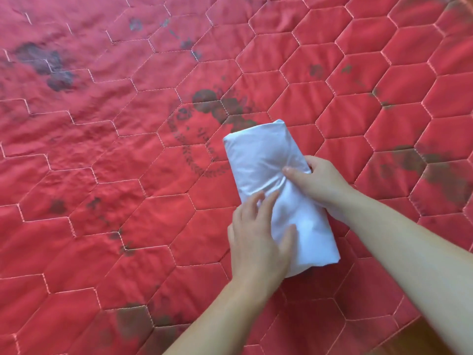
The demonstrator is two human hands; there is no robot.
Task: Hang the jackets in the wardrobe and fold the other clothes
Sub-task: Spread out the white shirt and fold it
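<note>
1. White garment point(266, 175), folded into a compact bundle, lies on the red quilt point(128, 201) under both hands.
2. Left hand point(258, 242) spread flat on its near end; right hand point(317, 180) pinching the far-right edge.
3. Looks soft, light, smooth, perhaps slippery; likely to spring open. Best grasped across the bundle, clamping all layers.

Both bare forearms are reaching in from the lower right, angling up and left. The left hand point(258, 234) is lying palm-down with fingers spread and nearly straight, thumb out to the right. The right hand point(317, 180) is curling its fingers, thumb pointing left, pinching.
</note>
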